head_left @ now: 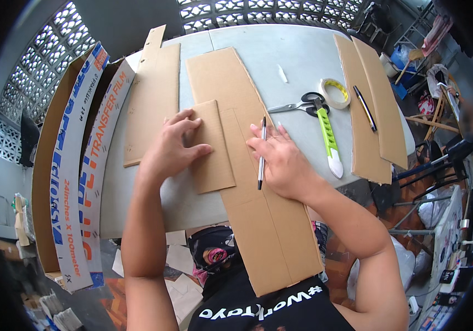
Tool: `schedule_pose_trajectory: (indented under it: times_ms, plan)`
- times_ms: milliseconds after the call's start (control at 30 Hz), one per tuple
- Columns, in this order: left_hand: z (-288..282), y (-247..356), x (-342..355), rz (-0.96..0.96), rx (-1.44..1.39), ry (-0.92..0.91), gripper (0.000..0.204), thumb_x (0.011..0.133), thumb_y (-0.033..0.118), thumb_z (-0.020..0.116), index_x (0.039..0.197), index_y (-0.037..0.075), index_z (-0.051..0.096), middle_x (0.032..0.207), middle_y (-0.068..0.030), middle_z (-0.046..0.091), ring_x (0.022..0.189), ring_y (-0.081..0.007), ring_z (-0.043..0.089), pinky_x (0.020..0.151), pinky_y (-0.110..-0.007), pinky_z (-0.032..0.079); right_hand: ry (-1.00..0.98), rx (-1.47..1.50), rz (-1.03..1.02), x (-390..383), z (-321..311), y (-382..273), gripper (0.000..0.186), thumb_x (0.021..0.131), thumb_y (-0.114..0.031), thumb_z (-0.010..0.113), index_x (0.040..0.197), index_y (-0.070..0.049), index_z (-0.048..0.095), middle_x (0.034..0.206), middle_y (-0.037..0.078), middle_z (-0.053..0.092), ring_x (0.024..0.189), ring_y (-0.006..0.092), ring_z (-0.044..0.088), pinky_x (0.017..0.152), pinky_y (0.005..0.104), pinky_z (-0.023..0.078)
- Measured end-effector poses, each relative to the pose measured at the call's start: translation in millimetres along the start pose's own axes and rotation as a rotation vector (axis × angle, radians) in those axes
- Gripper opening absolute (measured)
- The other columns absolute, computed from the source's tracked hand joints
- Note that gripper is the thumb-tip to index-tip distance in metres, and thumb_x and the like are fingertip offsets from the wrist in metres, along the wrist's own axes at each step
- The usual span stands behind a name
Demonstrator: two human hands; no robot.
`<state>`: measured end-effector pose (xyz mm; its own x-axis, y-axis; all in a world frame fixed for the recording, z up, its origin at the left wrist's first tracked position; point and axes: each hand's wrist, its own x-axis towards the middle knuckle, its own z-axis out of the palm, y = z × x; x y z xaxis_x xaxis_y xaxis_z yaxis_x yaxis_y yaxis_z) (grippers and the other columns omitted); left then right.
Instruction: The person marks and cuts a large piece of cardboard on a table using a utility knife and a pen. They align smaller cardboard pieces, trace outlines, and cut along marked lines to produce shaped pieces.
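Note:
My left hand lies with thumb and fingers apart on a small rectangular cardboard piece, pressing it onto a long cardboard strip. A clear-barrelled pen with dark ends is gripped in my right hand, which rests on the strip's right side. Thin drawn lines run along and across the strip beside the small piece. The strip's near end reaches past the table edge toward my body. Just beyond my right hand are black-handled scissors and a green and white cutter knife.
On the white table, a tape roll sits near a black marker resting on cardboard strips at the right. More flat cardboard lies left, beside long printed boxes. A small white scrap lies farther back.

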<state>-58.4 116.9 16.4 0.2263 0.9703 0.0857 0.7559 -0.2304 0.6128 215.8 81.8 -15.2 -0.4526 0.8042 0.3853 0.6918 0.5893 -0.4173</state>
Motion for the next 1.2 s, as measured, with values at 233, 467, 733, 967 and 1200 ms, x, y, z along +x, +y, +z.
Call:
schedule_pose_trajectory:
  times_ms: [233,467,733,967,1200]
  plan:
    - [10.4,-7.2,30.1,0.068,0.07,0.055,0.064,0.082,0.032,0.088,0.131,-0.004,0.069,0.155,-0.021,0.053,0.143,-0.038,0.049,0.118,-0.044,0.042,0.025,-0.052,-0.037,-38.1,-6.6,-16.9,0.03,0.101,-0.015,0.052,0.124,0.002,0.059,0.139,0.031,0.061,0.134,0.0516,0.054,0.118,0.0621,0.037]
    - [13.2,-7.3,102.0,0.076,0.184,0.163,0.059,0.089,0.038,0.081,0.132,-0.001,0.069,0.15,-0.0223,0.057,0.134,-0.0389,0.059,0.114,-0.043,0.046,0.036,-0.006,0.011,-42.9,-7.8,-23.4,0.026,0.097,-0.01,0.059,0.121,-0.001,0.064,0.14,0.028,0.063,0.14,0.0478,0.051,0.119,0.0603,0.035]
    - [17.4,6.1,76.1,0.016,0.186,0.177,0.057,0.089,0.036,0.081,0.128,-0.004,0.071,0.139,-0.0241,0.065,0.125,-0.0398,0.065,0.109,-0.043,0.05,0.118,0.122,0.012,-16.2,-23.4,-11.0,0.021,0.089,-0.005,0.062,0.109,-0.002,0.068,0.119,0.027,0.07,0.115,0.046,0.064,0.104,0.0551,0.048]
    - [17.5,20.5,59.2,0.015,0.158,0.127,0.058,0.087,0.034,0.082,0.124,-0.01,0.071,0.136,-0.0296,0.066,0.126,-0.0396,0.066,0.11,-0.041,0.048,0.159,0.271,-0.012,88.8,0.4,31.2,0.025,0.087,0.0,0.056,0.104,-0.004,0.074,0.094,0.024,0.073,0.09,0.0426,0.071,0.081,0.0472,0.057]
    - [22.9,5.3,54.1,0.083,0.141,0.225,0.057,0.087,0.033,0.082,0.124,-0.009,0.071,0.133,-0.0291,0.067,0.123,-0.0395,0.066,0.11,-0.042,0.048,0.055,0.258,0.029,86.4,15.1,40.4,0.032,0.089,0.004,0.052,0.112,-0.002,0.075,0.112,0.018,0.077,0.104,0.034,0.075,0.096,0.0391,0.057]
